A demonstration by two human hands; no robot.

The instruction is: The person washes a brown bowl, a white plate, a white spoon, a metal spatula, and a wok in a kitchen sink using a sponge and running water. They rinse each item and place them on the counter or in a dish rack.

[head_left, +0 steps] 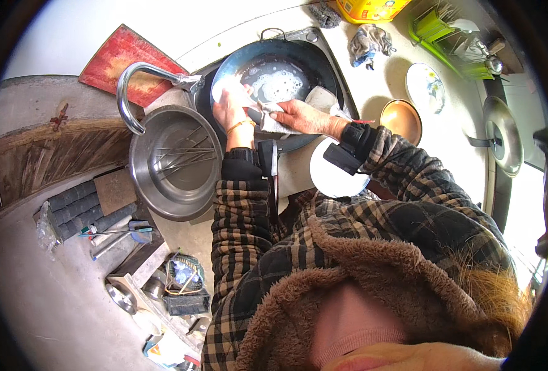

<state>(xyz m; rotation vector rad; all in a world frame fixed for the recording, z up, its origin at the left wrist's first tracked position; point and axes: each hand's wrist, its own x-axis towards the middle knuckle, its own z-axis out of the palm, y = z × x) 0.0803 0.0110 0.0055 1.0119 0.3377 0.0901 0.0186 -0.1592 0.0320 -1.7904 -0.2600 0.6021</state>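
Both hands are over a large dark wok (313,60) with foamy water (281,83) in it. My left hand (231,111) grips a white, overexposed utensil (251,103), perhaps a spoon, whose bowl end cannot be made out in the glare. My right hand (302,117) pinches a pale cloth (274,121) around the utensil's right part. Just beyond my right hand, a whitish bowl or similar piece (321,98) leans inside the wok. Beneath my right wrist, a white round dish (332,174) lies near the counter's front edge.
Left of the wok, a steel basin (139,185) holds thin metal rods, with a curved faucet (124,92) above and a red board (111,55) behind. To the right are a crumpled rag (370,41), a brown bowl (400,121), a patterned plate (424,88) and a pot lid (510,139).
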